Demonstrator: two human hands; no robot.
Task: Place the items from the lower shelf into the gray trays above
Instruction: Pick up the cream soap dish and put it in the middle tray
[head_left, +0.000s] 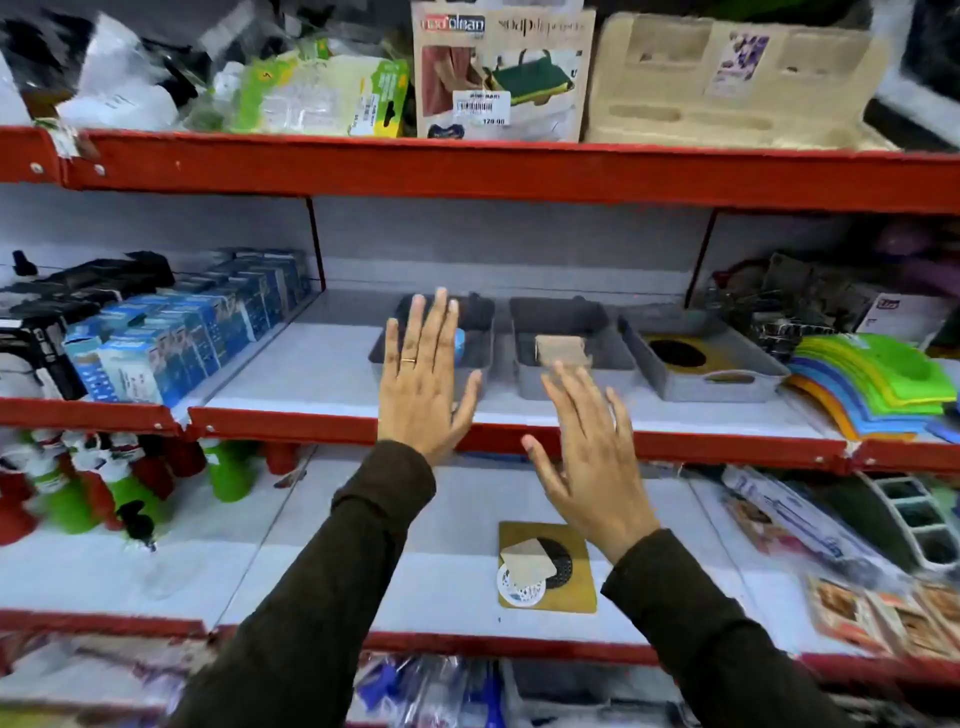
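Observation:
Three gray trays stand side by side on the middle shelf. The left tray (480, 358) holds something blue, mostly hidden behind my left hand (423, 384). A tan pad lies in the middle tray (524, 374), and the right tray (727, 387) holds a yellow card with a black disc. On the lower shelf lies a yellow card (582, 597) carrying a black strainer, a tan pad and a white disc. My right hand (592, 467) is raised in front of the middle tray. Both hands are spread flat and hold nothing.
Blue boxes (171, 338) fill the middle shelf at left. Coloured mats (878, 384) are stacked at right. Green and red bottles (78, 488) stand on the lower shelf at left, packaged goods (831, 545) lie at right. Red shelf edges (727, 449) run across the view.

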